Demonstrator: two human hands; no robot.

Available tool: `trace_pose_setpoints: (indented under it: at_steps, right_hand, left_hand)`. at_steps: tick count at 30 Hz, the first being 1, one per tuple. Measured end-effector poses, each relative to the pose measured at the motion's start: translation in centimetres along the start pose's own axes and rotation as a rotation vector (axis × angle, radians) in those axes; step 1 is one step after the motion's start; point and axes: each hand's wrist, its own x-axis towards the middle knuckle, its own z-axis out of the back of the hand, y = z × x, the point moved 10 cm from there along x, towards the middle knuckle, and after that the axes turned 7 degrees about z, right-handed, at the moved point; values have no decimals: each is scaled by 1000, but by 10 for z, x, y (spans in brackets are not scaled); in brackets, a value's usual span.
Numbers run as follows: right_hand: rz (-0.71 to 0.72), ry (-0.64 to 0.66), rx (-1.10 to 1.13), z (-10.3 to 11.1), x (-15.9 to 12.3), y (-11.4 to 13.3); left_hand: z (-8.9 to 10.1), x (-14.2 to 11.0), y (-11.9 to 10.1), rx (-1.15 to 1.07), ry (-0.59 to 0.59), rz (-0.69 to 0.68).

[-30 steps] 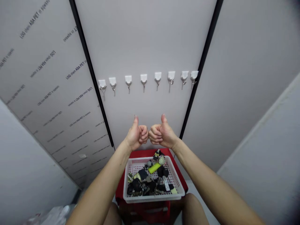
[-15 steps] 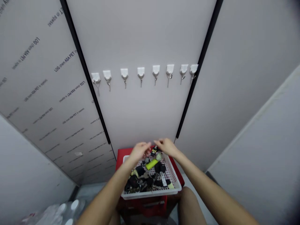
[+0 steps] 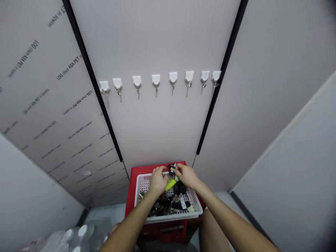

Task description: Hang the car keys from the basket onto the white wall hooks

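A white plastic basket (image 3: 195, 206) stands on a red-covered stool, filled with a jumble of keys and dark key fobs (image 3: 181, 188). At its far rim lies a black-and-yellow keychain (image 3: 172, 169). The fingers of my right hand (image 3: 187, 175) are pinched at that keychain's right side. Just below them is a pale green ball (image 3: 176, 179), partly covered by this hand. My left hand (image 3: 158, 181) hovers over the basket's left half, thumb and curved fingers apart, with nothing seen in it. Between the hands rests a lime-green stick-shaped piece (image 3: 170, 184). A white tag (image 3: 183, 202) lies nearer me.
Several white adhesive hooks (image 3: 155, 79) run in a row across the wall panel ahead, between two black strips (image 3: 210, 115). The red cover (image 3: 132, 180) shows around the basket. Clear plastic bottles (image 3: 85, 236) stand on the floor at lower left. Walls close in on both sides.
Both hands, earlier fisted with thumbs up before the wall, have come down to the basket. My left fingers have spread, and my right fingers have reached the black-and-yellow keychain. The view has tilted slightly.
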Motion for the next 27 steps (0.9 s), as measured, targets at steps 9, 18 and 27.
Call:
trace_pose_setpoints:
  at_steps: [9, 18, 27]
  right_hand:
    - [201, -148, 475, 4, -4, 40]
    - [186, -72, 895, 15, 3, 58]
    - [274, 254, 1150, 52, 19, 121]
  left_hand:
    - [-8, 9, 13, -917, 122, 224]
    - [47, 3, -20, -934, 74, 47]
    - [126, 6, -76, -804, 20, -184]
